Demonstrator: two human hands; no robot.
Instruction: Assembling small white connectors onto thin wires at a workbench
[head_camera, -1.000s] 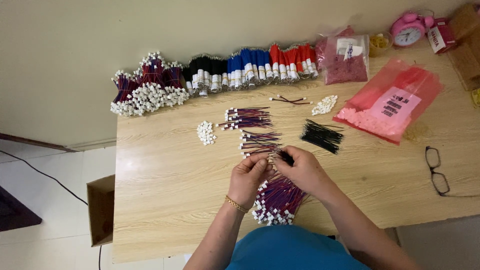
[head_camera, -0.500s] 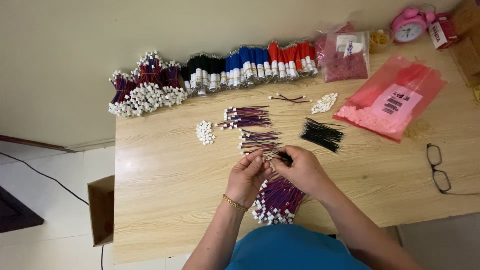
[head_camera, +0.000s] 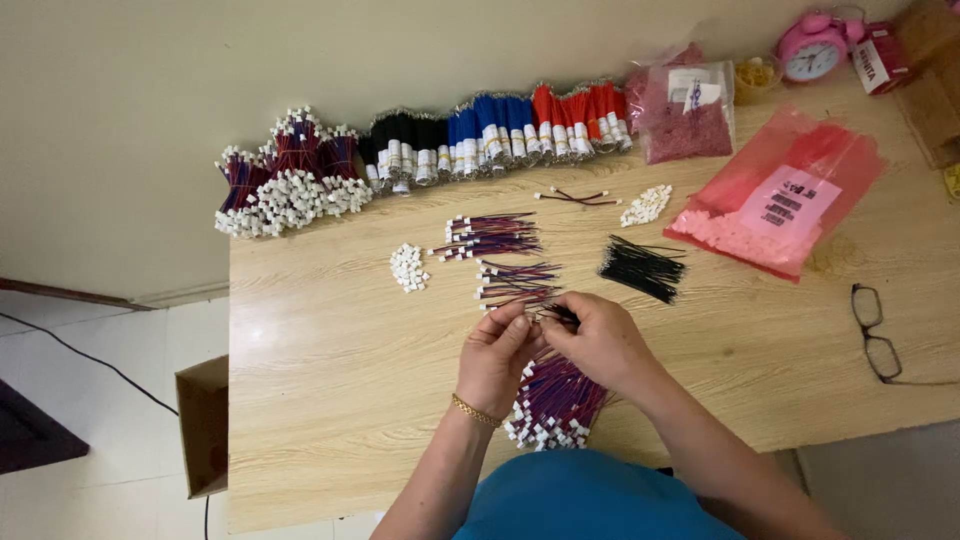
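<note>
While both hands meet mid-table, left hand (head_camera: 497, 352) and right hand (head_camera: 600, 340) pinch thin dark wires (head_camera: 556, 314) between fingertips. Wires sit above the red-blue wire bundle (head_camera: 555, 400), near the black wire pile (head_camera: 642, 268).

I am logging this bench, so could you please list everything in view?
wire bundles: one row, purple, black, blue, red, table's far edge
loose wire sets: two groups, red-blue, table centre
black wires: one pile, right of centre
white connectors: two small heaps, mid-table
pink bags: two, far right
alarm clock: one, pink, far corner
glasses: one, black, right edge
finished wires: one pile, under hands
left hand, right hand: together on thin wires
</note>
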